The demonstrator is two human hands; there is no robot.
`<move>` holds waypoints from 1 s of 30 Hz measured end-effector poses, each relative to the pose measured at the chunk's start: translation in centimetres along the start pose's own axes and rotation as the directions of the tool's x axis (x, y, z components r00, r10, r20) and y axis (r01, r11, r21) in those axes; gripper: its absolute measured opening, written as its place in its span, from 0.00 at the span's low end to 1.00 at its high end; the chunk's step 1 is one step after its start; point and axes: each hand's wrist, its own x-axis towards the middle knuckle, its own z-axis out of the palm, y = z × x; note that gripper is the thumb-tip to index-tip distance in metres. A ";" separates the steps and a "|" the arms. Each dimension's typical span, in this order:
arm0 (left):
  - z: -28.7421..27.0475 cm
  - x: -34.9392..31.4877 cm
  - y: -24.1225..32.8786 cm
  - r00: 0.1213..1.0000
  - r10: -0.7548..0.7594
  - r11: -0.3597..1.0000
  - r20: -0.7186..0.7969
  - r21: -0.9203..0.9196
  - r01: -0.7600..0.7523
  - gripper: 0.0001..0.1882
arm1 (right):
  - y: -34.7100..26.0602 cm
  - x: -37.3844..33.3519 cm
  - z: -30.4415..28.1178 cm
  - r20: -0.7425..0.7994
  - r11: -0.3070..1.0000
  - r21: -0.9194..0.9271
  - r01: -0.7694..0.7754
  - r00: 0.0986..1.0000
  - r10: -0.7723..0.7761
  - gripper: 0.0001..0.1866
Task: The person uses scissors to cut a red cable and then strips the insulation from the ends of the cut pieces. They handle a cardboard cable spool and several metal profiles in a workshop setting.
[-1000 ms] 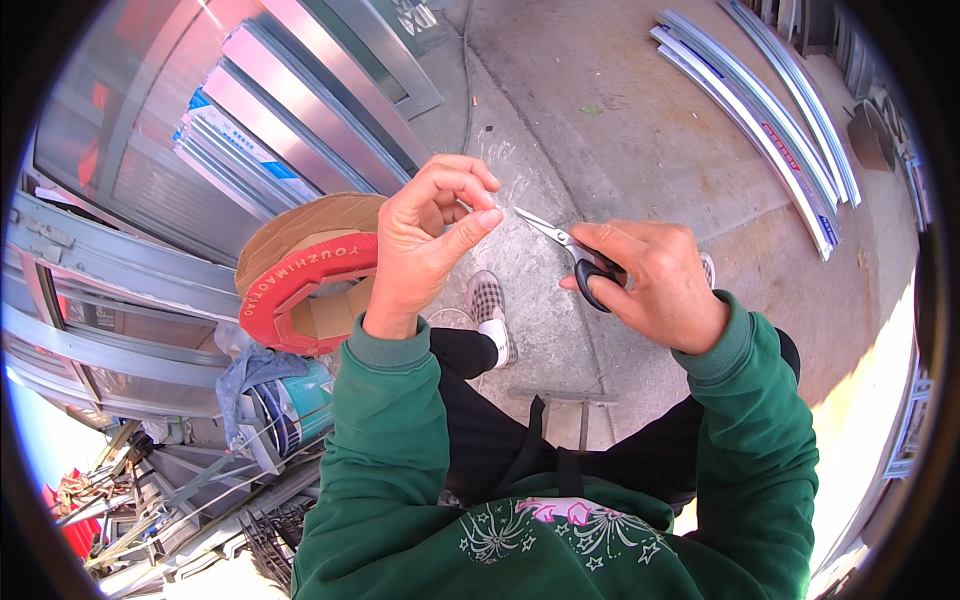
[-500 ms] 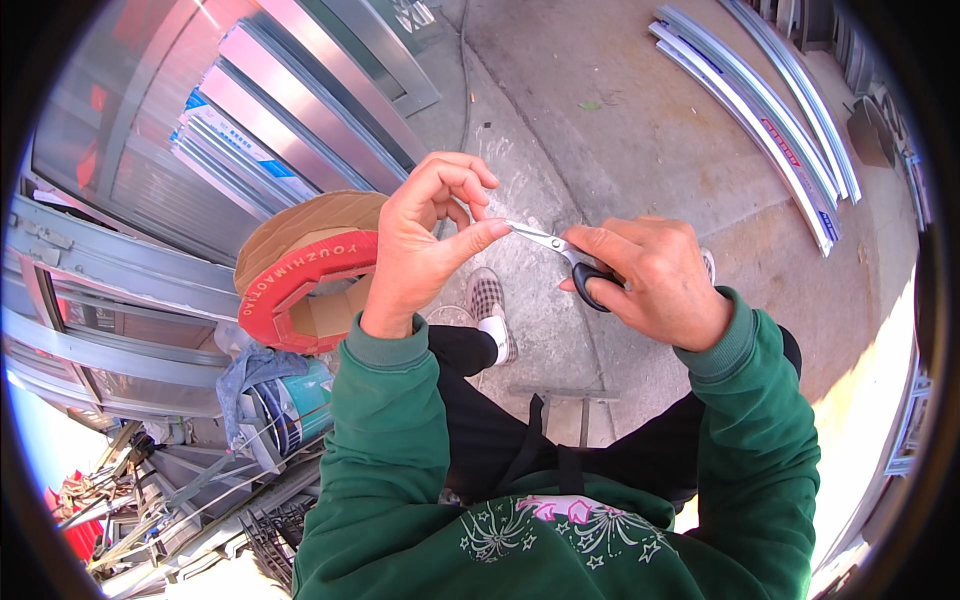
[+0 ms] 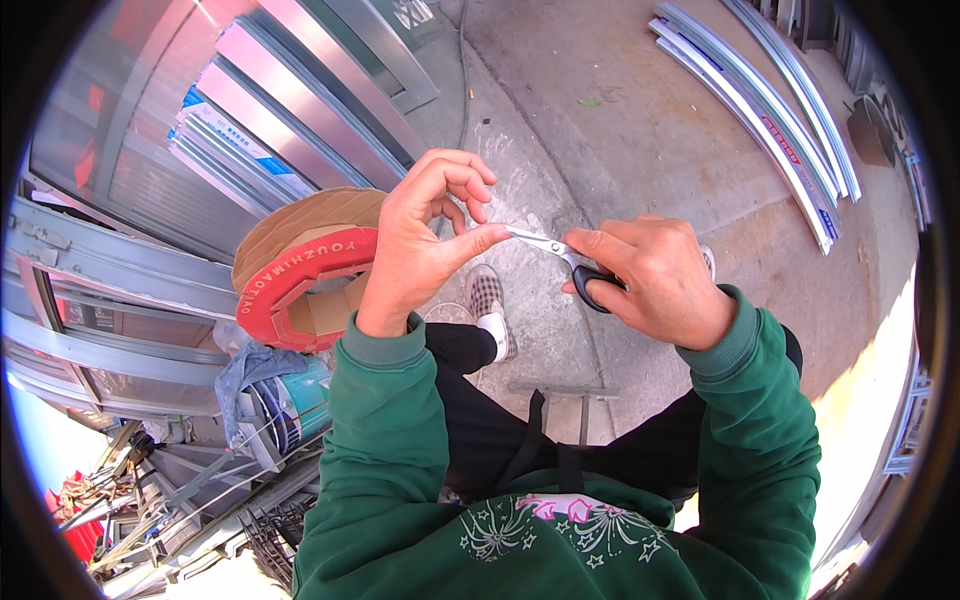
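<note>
My right hand (image 3: 655,278) is wrapped round the black handles of a pair of scissors (image 3: 590,283). Their silver blades point left and look nearly closed. My left hand (image 3: 430,225) is raised opposite, its fingers curled in a pinch and its thumb stretched toward the right. The thumb tip meets the blade tips, or lies right beside them. Whatever is between thumb and fingers, if anything, is too small to make out. Behind my left wrist stands a round cardboard reel (image 3: 262,282) with a red face, partly hidden by that hand.
Silver metal profiles (image 3: 285,100) lean at the far left. More long profiles (image 3: 755,120) lie on the concrete floor (image 3: 640,120) at the far right. A teal bucket (image 3: 300,400) with a blue cloth (image 3: 245,385) stands at the left, near piled metal scrap (image 3: 190,500).
Both hands stay almost in place. The scissors' blades have shifted very slightly.
</note>
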 end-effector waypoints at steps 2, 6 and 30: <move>0.0 0.0 0.0 1.000 0.002 1.000 0.005 0.003 -0.002 0.18 | 0.0 0.0 -0.1 0.017 1.000 -0.004 -0.003 1.000 0.003 0.19; 0.0 0.0 0.1 1.000 -0.009 1.000 0.012 0.017 0.009 0.19 | 0.1 -0.1 -0.1 0.023 1.000 -0.007 0.018 1.000 -0.017 0.19; 0.0 -0.1 -0.3 1.000 -0.008 1.000 -0.017 0.030 0.008 0.20 | -0.2 -0.1 0.1 0.039 1.000 -0.001 -0.003 0.999 0.003 0.18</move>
